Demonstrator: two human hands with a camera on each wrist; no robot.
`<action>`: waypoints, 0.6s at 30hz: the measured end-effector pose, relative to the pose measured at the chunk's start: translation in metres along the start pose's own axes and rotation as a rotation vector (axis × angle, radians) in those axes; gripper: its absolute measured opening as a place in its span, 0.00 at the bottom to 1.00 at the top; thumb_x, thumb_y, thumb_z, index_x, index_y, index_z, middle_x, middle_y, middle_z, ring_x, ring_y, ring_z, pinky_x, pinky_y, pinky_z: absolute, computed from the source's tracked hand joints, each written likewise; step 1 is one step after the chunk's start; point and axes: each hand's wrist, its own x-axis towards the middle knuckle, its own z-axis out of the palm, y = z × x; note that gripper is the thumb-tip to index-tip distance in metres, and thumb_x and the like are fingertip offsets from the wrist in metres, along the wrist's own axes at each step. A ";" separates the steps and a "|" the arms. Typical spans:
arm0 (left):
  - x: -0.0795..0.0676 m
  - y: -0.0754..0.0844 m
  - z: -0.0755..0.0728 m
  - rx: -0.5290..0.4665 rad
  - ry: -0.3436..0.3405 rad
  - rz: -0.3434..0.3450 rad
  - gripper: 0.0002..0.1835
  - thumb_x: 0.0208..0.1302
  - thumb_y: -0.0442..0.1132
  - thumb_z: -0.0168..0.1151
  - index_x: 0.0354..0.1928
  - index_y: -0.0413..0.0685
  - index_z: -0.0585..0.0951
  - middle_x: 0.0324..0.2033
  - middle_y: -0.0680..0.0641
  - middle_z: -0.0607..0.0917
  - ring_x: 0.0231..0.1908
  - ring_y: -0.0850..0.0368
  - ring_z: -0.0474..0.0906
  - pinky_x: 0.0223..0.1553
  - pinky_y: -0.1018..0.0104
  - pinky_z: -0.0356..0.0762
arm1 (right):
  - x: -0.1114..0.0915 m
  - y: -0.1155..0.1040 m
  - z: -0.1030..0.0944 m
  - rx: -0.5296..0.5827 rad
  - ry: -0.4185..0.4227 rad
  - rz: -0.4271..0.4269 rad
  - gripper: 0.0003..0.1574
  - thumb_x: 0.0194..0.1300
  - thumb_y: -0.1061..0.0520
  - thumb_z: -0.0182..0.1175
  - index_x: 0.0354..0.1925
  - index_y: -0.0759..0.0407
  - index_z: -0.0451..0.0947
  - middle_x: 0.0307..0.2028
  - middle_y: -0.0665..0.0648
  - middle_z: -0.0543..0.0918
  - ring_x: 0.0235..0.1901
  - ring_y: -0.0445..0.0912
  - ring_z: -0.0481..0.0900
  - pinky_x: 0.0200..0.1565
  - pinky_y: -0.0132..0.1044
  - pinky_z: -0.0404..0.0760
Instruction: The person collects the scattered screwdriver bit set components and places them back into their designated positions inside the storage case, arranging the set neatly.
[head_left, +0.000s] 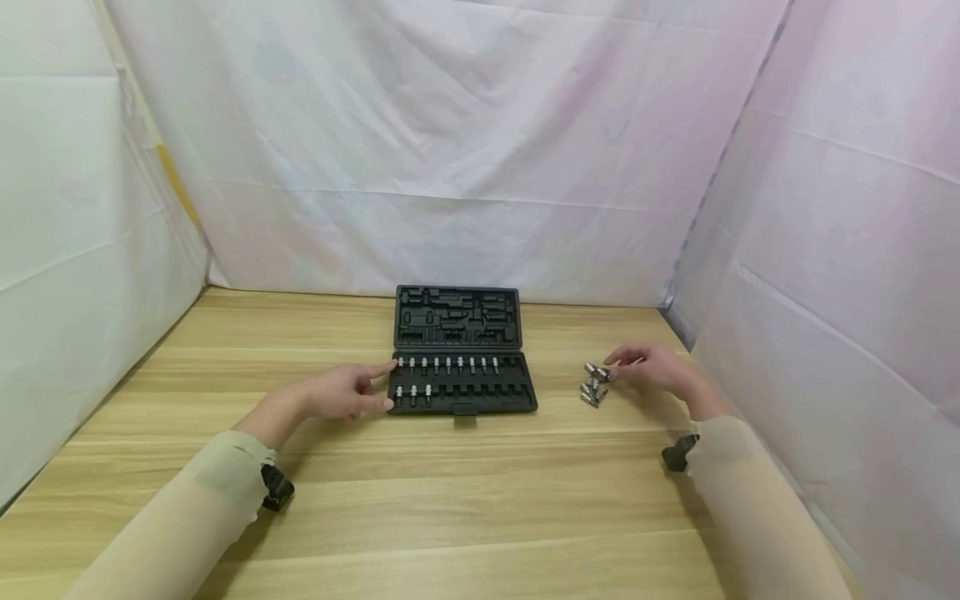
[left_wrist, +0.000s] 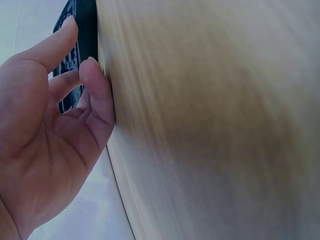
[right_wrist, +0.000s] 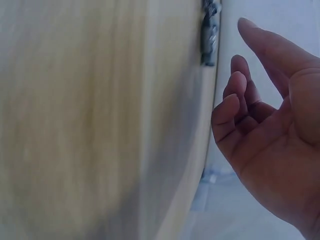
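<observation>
A black socket case [head_left: 462,403] lies opened flat on the table, its lid [head_left: 458,341] folded to the back. Bit sockets [head_left: 448,364] stand along most of the upper row, with several more [head_left: 413,393] at the left of the lower row. At the case's left edge, my left hand [head_left: 341,392] rests its extended forefinger and thumb on the two corners; the left wrist view shows the other fingers [left_wrist: 96,85] bent. My right hand [head_left: 648,369] reaches in from the right over a small pile of loose bit sockets [head_left: 594,388]. In the right wrist view its thumb [right_wrist: 270,47] and fingertips stand apart with nothing between them.
The wooden table [head_left: 450,508] carries the case and the pile. White cloth walls [head_left: 465,150] enclose it at the back and on both sides. A dark wrist camera [head_left: 277,487] sits at the left sleeve, another [head_left: 678,453] at the right.
</observation>
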 end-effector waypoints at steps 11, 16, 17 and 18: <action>0.000 -0.001 -0.001 0.006 0.001 0.011 0.48 0.76 0.54 0.70 0.89 0.57 0.55 0.34 0.46 0.78 0.32 0.53 0.77 0.36 0.59 0.82 | -0.004 0.011 -0.004 0.003 -0.061 0.036 0.19 0.74 0.52 0.73 0.58 0.58 0.89 0.50 0.58 0.92 0.45 0.46 0.79 0.46 0.36 0.79; 0.001 -0.003 0.000 0.005 0.000 0.014 0.48 0.77 0.54 0.70 0.89 0.58 0.56 0.33 0.47 0.77 0.31 0.53 0.77 0.35 0.59 0.81 | -0.004 0.012 -0.001 0.014 -0.065 0.079 0.17 0.74 0.50 0.73 0.56 0.56 0.90 0.51 0.56 0.92 0.45 0.46 0.78 0.46 0.36 0.79; 0.001 -0.003 0.000 0.005 -0.001 0.015 0.48 0.77 0.54 0.70 0.89 0.58 0.56 0.33 0.47 0.77 0.31 0.53 0.77 0.35 0.59 0.81 | -0.004 0.012 -0.001 0.013 -0.066 0.082 0.17 0.74 0.50 0.73 0.56 0.55 0.90 0.51 0.56 0.92 0.45 0.46 0.78 0.46 0.36 0.79; 0.002 -0.003 0.000 0.005 -0.002 0.016 0.48 0.77 0.54 0.70 0.89 0.58 0.56 0.33 0.47 0.78 0.31 0.53 0.77 0.35 0.59 0.82 | -0.004 0.013 -0.001 0.009 -0.067 0.084 0.16 0.74 0.50 0.73 0.55 0.55 0.91 0.52 0.56 0.92 0.45 0.45 0.78 0.46 0.36 0.79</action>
